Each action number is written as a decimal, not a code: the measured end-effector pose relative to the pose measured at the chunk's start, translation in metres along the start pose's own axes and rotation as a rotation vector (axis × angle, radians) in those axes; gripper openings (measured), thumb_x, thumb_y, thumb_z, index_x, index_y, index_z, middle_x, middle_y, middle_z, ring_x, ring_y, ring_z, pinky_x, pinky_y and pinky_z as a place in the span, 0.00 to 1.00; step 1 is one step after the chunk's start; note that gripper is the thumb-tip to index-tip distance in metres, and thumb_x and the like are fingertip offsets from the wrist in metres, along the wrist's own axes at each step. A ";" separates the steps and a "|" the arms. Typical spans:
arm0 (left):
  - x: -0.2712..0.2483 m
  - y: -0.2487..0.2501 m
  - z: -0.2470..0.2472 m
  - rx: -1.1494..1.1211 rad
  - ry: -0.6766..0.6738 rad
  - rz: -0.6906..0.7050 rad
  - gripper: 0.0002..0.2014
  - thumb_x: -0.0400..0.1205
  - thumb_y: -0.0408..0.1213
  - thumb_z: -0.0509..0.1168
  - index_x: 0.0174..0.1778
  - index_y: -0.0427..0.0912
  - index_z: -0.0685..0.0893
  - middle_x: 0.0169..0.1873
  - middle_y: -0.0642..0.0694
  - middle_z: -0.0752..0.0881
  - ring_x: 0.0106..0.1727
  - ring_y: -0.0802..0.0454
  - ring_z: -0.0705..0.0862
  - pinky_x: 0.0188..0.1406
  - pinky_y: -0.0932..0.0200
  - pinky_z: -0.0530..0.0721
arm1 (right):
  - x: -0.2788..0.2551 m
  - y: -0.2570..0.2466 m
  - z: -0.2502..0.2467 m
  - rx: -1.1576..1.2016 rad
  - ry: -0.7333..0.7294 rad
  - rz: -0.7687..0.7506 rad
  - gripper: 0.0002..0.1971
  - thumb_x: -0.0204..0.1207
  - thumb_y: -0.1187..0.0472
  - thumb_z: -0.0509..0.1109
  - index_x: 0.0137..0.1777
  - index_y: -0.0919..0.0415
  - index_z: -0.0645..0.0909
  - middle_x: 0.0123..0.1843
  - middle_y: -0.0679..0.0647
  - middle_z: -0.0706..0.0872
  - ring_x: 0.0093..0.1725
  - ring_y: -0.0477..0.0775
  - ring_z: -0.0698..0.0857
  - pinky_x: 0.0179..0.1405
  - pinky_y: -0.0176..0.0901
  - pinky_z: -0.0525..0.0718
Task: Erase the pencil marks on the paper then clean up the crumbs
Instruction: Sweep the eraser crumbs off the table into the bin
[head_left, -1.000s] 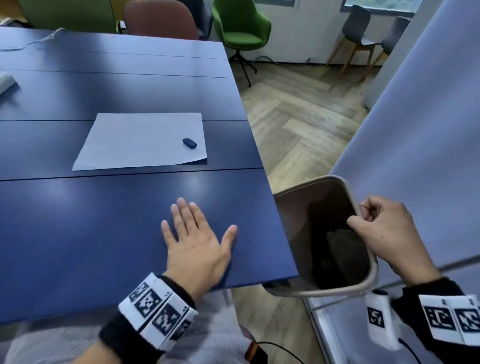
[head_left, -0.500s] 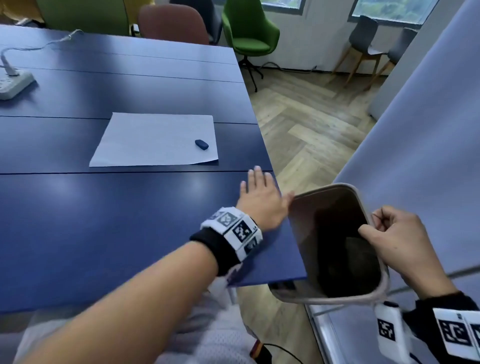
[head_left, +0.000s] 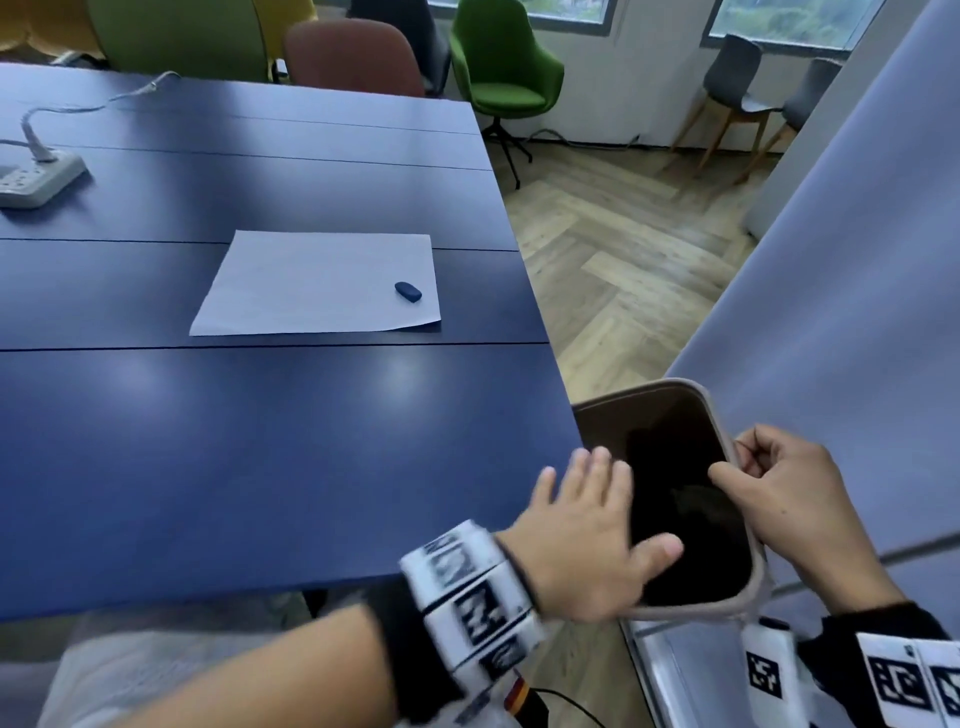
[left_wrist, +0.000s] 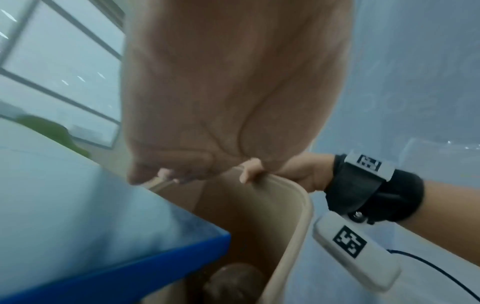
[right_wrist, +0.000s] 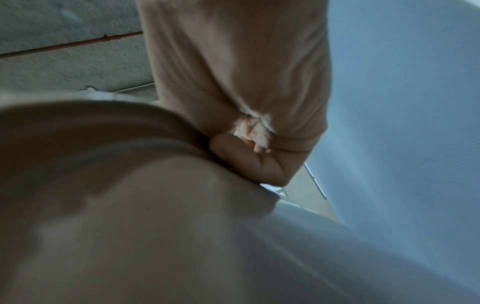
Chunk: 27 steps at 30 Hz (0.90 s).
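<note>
Blue panels make up the counter (head_left: 260, 467), with chairs and a wood floor behind it. At its far left lies a white power strip (head_left: 36, 179). Right of that strip, near the counter's right edge, a sheet of paper (head_left: 311, 283) lies flat, and a small dark eraser (head_left: 408, 291) rests on the paper's right side. Further right, at the counter's near right corner, the left hand (head_left: 587, 545) is spread flat with fingers straight, reaching over the corner and the mouth of a beige bin (head_left: 719, 421) held just beside the counter's edge. On the bin's right rim the right hand (head_left: 789, 493) grips, thumb inside and fingers curled outside. Crumbs are too small to make out.
</note>
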<state>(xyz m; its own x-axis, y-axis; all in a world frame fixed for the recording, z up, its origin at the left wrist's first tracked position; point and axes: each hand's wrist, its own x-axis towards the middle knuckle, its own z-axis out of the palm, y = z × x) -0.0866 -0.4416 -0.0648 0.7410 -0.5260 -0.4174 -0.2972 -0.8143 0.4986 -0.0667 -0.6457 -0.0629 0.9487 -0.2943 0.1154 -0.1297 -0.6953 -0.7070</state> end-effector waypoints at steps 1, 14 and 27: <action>-0.016 -0.013 0.001 -0.004 0.092 -0.068 0.44 0.81 0.69 0.30 0.86 0.41 0.33 0.85 0.44 0.30 0.83 0.49 0.26 0.82 0.46 0.29 | -0.001 0.003 -0.001 0.001 0.000 -0.002 0.13 0.63 0.69 0.74 0.26 0.63 0.71 0.20 0.45 0.74 0.24 0.48 0.67 0.24 0.39 0.67; 0.015 -0.037 0.040 0.133 0.285 -0.208 0.47 0.87 0.64 0.33 0.74 0.23 0.75 0.75 0.20 0.69 0.79 0.26 0.67 0.74 0.29 0.51 | -0.005 0.010 0.007 0.117 -0.055 0.007 0.17 0.71 0.62 0.77 0.30 0.65 0.71 0.25 0.53 0.75 0.28 0.52 0.72 0.32 0.47 0.73; -0.003 -0.029 -0.021 0.207 0.255 -0.260 0.33 0.88 0.60 0.48 0.85 0.45 0.54 0.86 0.38 0.47 0.86 0.35 0.45 0.82 0.35 0.52 | 0.010 0.118 0.053 0.097 -0.097 0.365 0.15 0.67 0.59 0.75 0.28 0.55 0.70 0.25 0.57 0.75 0.28 0.56 0.75 0.33 0.60 0.87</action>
<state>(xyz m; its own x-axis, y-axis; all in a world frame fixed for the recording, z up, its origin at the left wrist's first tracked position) -0.0678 -0.4113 -0.0622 0.9249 -0.2396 -0.2954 -0.1755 -0.9579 0.2274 -0.0573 -0.6959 -0.1815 0.8688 -0.4440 -0.2191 -0.4402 -0.4900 -0.7524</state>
